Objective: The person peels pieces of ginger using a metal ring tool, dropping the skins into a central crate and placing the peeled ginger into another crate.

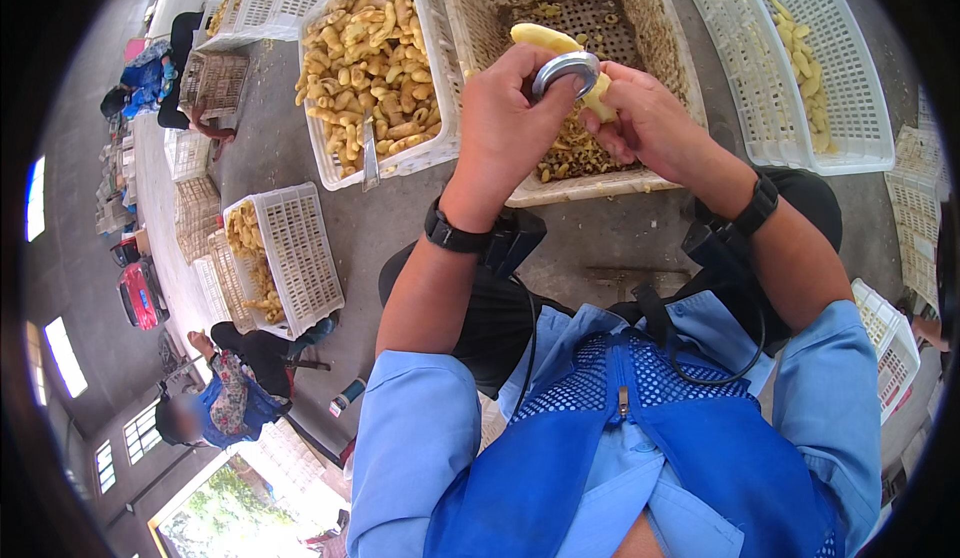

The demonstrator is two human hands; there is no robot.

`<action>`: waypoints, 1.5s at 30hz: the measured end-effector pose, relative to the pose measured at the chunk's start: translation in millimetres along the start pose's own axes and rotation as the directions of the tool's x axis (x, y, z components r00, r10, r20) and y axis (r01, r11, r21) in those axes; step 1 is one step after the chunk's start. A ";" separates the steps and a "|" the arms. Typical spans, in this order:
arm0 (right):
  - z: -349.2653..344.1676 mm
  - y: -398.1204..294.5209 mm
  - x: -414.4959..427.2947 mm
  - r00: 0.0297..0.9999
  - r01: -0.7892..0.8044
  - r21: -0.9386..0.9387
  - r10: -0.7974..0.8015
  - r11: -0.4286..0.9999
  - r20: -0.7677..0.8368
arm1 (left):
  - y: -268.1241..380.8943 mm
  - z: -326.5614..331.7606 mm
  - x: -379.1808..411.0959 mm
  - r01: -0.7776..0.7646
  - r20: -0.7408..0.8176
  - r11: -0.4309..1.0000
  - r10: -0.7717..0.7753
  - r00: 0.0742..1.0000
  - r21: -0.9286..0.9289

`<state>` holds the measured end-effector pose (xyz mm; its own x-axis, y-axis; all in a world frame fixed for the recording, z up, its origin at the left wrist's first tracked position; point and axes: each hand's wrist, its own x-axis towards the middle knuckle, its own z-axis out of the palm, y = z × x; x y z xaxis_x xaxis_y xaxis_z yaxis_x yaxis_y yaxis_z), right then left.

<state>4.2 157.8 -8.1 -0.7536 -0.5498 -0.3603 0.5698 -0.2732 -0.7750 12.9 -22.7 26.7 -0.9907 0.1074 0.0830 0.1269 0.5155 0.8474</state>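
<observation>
My left hand [514,111] grips a round, shiny metal lid-like tool [566,74] between thumb and fingers. My right hand [649,119] holds a pale yellow, peeled-looking piece of ginger root [600,98], which passes behind the metal tool and shows again above my left fingers. The tool's rim is against or very close to the root; contact cannot be told. Both hands are over a stained plastic crate [682,81] with peel scraps [574,154] in its bottom. Left of it, a white crate [448,100] is heaped with knobby ginger [382,55], where a metal blade-like utensil [370,154] lies across the near rim.
At the right, a white crate [862,70] holds pale peeled pieces [804,77]. Another crate with ginger [304,254] stands lower left, by a seated co-worker [244,400]. A second co-worker [150,81] sits farther off at upper left. A dark bottle-like container [347,397] is on the floor.
</observation>
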 end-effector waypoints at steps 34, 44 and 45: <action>0.3 7.0 -1.4 0.954 0.106 -0.211 -0.159 0.972 -0.254 | -39.2 57.7 9.5 0.154 0.030 0.740 -0.178 0.983 -0.655; -2.2 -3.3 -2.7 0.987 0.063 0.021 -0.059 0.998 -0.149 | -37.4 43.2 13.8 0.210 0.124 0.687 -0.174 0.977 -0.696; -1.1 -5.5 -3.7 0.987 0.051 0.036 -0.044 0.998 -0.153 | -29.0 39.4 12.7 0.187 0.086 0.753 -0.172 0.981 -0.630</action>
<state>3.4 162.3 -3.1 -0.8193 -0.4102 -0.4005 0.5426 -0.3292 -0.7728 -1.5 -2.8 -17.4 -0.9900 0.0897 -0.1091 -0.1200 -0.1274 0.9846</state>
